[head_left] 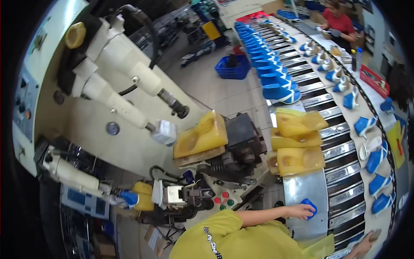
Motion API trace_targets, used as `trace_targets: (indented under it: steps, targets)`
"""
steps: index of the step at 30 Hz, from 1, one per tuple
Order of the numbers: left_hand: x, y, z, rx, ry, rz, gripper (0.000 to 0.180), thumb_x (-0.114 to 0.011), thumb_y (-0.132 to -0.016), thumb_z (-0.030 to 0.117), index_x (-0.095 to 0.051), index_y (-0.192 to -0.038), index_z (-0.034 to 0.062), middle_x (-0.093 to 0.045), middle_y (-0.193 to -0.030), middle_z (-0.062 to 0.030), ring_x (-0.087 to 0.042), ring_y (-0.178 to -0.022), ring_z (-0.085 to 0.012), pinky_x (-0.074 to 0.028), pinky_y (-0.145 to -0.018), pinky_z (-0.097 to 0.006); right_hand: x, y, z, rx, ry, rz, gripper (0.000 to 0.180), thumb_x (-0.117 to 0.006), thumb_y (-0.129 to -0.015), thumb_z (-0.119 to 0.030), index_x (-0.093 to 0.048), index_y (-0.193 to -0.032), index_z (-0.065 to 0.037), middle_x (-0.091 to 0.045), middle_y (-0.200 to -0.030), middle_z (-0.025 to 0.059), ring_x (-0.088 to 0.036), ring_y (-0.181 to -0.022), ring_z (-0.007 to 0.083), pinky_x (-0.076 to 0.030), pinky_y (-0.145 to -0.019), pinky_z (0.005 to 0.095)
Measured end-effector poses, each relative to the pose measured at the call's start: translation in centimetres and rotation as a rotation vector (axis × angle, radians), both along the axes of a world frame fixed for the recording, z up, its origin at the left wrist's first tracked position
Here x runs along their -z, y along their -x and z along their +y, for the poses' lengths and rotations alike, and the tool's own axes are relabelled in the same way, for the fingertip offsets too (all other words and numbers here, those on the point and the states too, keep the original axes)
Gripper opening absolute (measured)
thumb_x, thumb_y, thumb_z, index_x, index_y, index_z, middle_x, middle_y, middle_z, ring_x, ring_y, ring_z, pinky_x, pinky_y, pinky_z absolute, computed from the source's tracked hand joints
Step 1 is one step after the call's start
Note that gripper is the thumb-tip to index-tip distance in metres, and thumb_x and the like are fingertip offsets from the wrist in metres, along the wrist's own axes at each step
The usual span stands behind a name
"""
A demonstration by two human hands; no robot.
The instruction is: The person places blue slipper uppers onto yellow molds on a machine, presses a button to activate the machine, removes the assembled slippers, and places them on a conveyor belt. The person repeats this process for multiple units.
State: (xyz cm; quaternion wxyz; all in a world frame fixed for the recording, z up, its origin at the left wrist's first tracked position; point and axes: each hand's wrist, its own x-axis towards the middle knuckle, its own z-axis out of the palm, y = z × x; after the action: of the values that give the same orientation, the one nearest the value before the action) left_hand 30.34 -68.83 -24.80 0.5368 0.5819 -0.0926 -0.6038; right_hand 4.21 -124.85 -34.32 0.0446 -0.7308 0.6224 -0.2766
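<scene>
Nearest me, the worker's right hand (pixel 365 245) is hovering by the roller conveyor (pixel 345 211) at a grey-brown piece (pixel 375 235); I cannot tell whether its fingers are closing on it or merely touching. The left hand (pixel 299 211) is curling its fingers and thumb around a small blue piece (pixel 309 208), which is sitting over the bare metal plate (pixel 304 190) beside the rollers; whether it is resting there I cannot make out. It is looking light and smooth-faced, probably firm enough to bear a pinch, perhaps a bit slippery; I'd be taking it by its opposite edges, as a flat grip could slide. Just beyond, yellow moulds (pixel 301 161) are lying in a group, looking thick, rubbery and heavier, wanting a hold under both ends. Farther off, blue shoes (pixel 280 93) are standing in a row, and a co-worker in red (pixel 340 23) is handling something pale.
</scene>
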Motion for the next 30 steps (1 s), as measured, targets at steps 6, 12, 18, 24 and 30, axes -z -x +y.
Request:
trace_targets:
  steps: [6,12,18,24,30]
  targets:
    - [3.7,-0.3,-2.9,-0.078,0.361,0.354,0.05,-0.051,-0.102,0.04,-0.045,-0.142,0.0108,-0.058,-0.128,-0.0076,-0.058,-0.115,-0.0196,-0.047,-0.099,-0.038,-8.2,-7.8,16.2,-0.287,-0.424,-0.455,0.044,-0.047,-0.1,-0.047,-0.057,-0.117,-0.008,-0.055,-0.091,0.0046,-0.053,-0.078,0.0165,-0.044,-0.071,0.0309]
    - [1.6,-4.5,-4.3,-0.274,0.463,0.56,0.065,-0.035,-0.102,0.055,-0.045,-0.142,0.0051,-0.054,-0.136,-0.0142,-0.055,-0.121,-0.0319,-0.042,-0.106,-0.05,-13.8,-23.4,35.0,-0.449,-1.273,-1.3,0.059,-0.048,-0.096,-0.06,-0.059,-0.117,-0.006,-0.062,-0.098,0.0094,-0.059,-0.083,0.0198,-0.048,-0.074,0.036]
    - [-5.1,-7.7,-0.5,-0.148,0.465,0.465,0.079,-0.051,-0.09,0.055,-0.035,-0.15,0.0062,-0.047,-0.145,-0.0189,-0.051,-0.128,-0.0365,-0.042,-0.106,-0.051,-12.4,-23.4,32.2,-1.056,-0.816,-0.524,0.07,-0.062,-0.094,-0.046,-0.043,-0.147,-0.004,-0.049,-0.143,0.0216,-0.045,-0.134,0.0342,-0.037,-0.111,0.043]
    - [-8.4,-11.3,-2.6,-0.154,-0.271,-0.177,0.087,-0.063,-0.083,0.027,-0.022,-0.157,0.0104,-0.04,-0.15,-0.0148,-0.045,-0.132,-0.0277,-0.038,-0.108,-0.038,4.5,-8.5,6.5,0.246,0.11,-0.129,0.054,-0.063,-0.089,-0.036,-0.056,-0.127,0.001,-0.058,-0.124,0.0257,-0.055,-0.115,0.0427,-0.044,-0.097,0.0495]
    - [-3.6,-14.4,-0.9,0.048,-0.467,-0.426,0.096,-0.073,-0.075,0.039,-0.029,-0.156,0.0103,-0.043,-0.148,-0.0223,-0.045,-0.134,-0.0301,-0.037,-0.108,-0.037,6.7,0.8,2.3,0.174,-0.099,0.279,0.099,-0.077,-0.077,-0.04,-0.021,-0.154,-0.01,-0.04,-0.139,0.0357,-0.055,-0.116,0.0518,-0.048,-0.098,0.0522]
